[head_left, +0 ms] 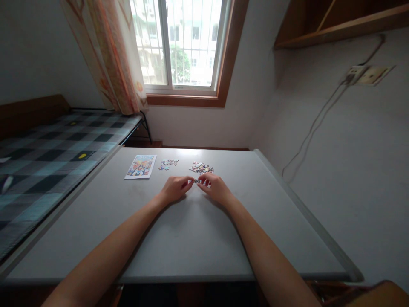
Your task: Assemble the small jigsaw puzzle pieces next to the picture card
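Both hands meet over the middle of the white table (188, 238), just in front of a heap of jigsaw puzzle pieces (202, 167). Between the fingertips are a few small puzzle pieces (197, 181), partly covered by the fingers. My left hand (175, 188) pinches them from the left, thumb and finger together. From the right, my right hand (216, 187) closes thumb and fingers on them. Left of the heap lies a group of puzzle pieces (169, 163) set in rows. A colourful picture sheet (140, 166) lies flat further left.
A bed with a checked cover (64, 145) runs along the table's left side. A wall with a socket (356, 74) and hanging cable (308, 132) is on the right. Beyond the table are a window (191, 47) and a patterned curtain (111, 55).
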Demonstrator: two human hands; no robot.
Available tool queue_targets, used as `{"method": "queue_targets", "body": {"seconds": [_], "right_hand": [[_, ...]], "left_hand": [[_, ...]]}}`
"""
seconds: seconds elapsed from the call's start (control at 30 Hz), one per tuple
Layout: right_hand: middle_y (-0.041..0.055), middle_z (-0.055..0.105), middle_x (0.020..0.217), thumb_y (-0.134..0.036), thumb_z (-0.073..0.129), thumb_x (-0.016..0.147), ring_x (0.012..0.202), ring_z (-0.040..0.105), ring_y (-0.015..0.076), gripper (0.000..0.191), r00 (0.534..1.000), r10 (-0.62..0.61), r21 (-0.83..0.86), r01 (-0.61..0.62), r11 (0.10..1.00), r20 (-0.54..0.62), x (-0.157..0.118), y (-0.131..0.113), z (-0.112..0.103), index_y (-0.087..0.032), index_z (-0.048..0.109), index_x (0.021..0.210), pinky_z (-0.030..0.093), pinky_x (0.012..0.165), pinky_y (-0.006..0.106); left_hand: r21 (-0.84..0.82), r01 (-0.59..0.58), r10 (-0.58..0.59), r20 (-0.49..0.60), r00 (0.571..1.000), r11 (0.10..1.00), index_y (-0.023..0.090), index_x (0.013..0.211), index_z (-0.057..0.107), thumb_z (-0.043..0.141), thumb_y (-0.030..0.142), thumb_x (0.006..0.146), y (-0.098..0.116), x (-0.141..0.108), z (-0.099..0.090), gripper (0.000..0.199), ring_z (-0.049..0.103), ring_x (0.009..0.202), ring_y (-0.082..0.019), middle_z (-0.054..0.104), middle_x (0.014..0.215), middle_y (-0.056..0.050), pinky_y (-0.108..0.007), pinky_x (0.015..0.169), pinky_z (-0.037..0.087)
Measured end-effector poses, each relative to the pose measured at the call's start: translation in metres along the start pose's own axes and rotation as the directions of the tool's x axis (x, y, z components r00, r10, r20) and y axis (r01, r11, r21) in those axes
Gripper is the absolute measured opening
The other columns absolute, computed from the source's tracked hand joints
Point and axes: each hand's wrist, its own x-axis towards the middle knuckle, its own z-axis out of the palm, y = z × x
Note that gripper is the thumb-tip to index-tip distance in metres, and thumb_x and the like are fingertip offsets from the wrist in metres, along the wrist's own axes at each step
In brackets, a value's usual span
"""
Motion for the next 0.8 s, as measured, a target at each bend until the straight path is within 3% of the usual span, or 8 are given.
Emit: {"method": "queue_targets", "body": {"seconds": [0.8], "right_hand": [[0.0012, 0.062, 0.078, -0.022, 0.065, 0.082, 0.066, 0.053, 0.0116, 0.008, 1.0, -0.014, -0.005, 0.014, 1.0, 0.003, 0.0002, -0.0008, 0.0004, -0.018, 0.065, 0.09, 0.044, 0.065, 0.025]], "left_hand": [[0.007, -0.003, 0.003, -0.013, 1.0, 1.0, 0.02, 0.094, 0.072, 0.055, 0.027, 0.088, -0.0001, 0.0001, 0.0001, 0.019, 0.047, 0.045, -0.006, 0.06, 0.054, 0.004, -0.018, 0.051, 0.033]]}}
